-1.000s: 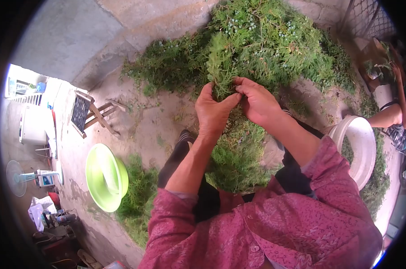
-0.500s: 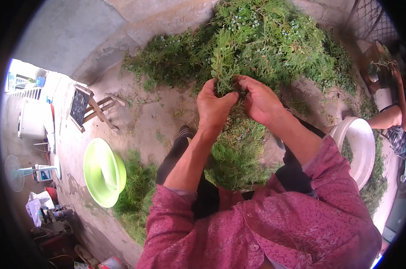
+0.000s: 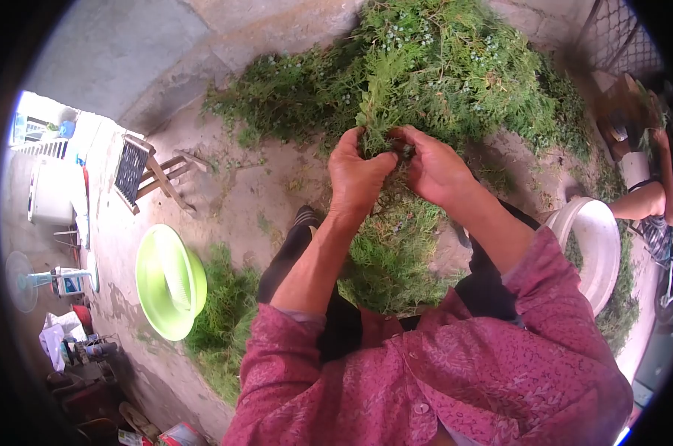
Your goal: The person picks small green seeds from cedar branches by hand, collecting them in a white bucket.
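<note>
My left hand (image 3: 355, 177) and my right hand (image 3: 431, 165) meet at the stem of a green cypress-like sprig (image 3: 382, 104) and both grip it. The sprig stands upright above my fingers and carries small bluish berries. Behind it a large heap of the same green branches (image 3: 455, 67) covers the concrete ground. More cut greenery (image 3: 388, 256) lies between my knees, below my hands.
A lime-green plastic basin (image 3: 169, 282) lies tilted at my left beside a small pile of greens (image 3: 228, 312). A white bucket (image 3: 596, 245) stands at my right. A wooden stool (image 3: 147, 175) lies tipped over at left. Another person's arm (image 3: 645, 199) shows at far right.
Both hands stay on the sprig, shifted slightly. The sprig has leaned a little and sits lower between the fingers.
</note>
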Demonstrator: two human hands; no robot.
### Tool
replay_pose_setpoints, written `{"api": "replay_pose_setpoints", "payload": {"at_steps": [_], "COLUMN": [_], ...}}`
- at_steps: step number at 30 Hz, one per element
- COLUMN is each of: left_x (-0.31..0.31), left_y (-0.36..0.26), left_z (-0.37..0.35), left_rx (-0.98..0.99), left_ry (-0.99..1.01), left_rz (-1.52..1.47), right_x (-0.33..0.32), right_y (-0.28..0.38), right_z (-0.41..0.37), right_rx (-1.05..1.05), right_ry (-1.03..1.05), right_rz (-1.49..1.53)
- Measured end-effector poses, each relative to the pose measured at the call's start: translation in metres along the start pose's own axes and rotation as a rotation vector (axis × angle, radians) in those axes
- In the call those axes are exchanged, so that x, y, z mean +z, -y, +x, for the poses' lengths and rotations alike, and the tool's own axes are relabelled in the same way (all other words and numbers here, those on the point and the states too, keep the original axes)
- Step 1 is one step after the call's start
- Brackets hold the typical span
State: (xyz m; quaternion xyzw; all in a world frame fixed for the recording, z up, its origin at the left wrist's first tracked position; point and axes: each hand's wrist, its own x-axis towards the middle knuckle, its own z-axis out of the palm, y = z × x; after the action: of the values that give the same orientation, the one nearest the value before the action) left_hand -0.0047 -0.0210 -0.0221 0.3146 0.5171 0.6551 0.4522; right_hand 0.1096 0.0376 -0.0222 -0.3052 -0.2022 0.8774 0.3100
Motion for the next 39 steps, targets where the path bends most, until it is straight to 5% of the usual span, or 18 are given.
{"api": "replay_pose_setpoints", "payload": {"at_steps": [4, 9, 21, 31, 33, 39], "left_x": [-0.002, 0.005, -0.005, -0.015, -0.02, -0.044], "left_y": [0.0, 0.0, -0.002, -0.014, -0.024, -0.04], "left_z": [0.002, -0.009, -0.007, -0.013, -0.014, -0.009], "left_rx": [0.028, 0.165, 0.055, 0.051, -0.132, -0.039], "left_ry": [0.052, -0.02, 0.017, 0.015, 0.017, -0.031], "left_rz": [-0.04, 0.459, 0.181, 0.133, 0.039, 0.039], "right_x": [0.0, 0.017, -0.007, -0.002, -0.007, -0.012], "right_y": [0.0, -0.003, -0.001, -0.004, 0.0, 0.001], "right_z": [0.003, -0.005, 0.002, 0.001, 0.005, 0.015], "right_rx": [0.047, -0.047, 0.053, -0.058, -0.036, 0.066], "right_ry": [0.021, -0.062, 0.11, -0.016, -0.03, -0.027], "right_rz": [0.037, -0.019, -0.17, -0.346, -0.342, -0.087]}}
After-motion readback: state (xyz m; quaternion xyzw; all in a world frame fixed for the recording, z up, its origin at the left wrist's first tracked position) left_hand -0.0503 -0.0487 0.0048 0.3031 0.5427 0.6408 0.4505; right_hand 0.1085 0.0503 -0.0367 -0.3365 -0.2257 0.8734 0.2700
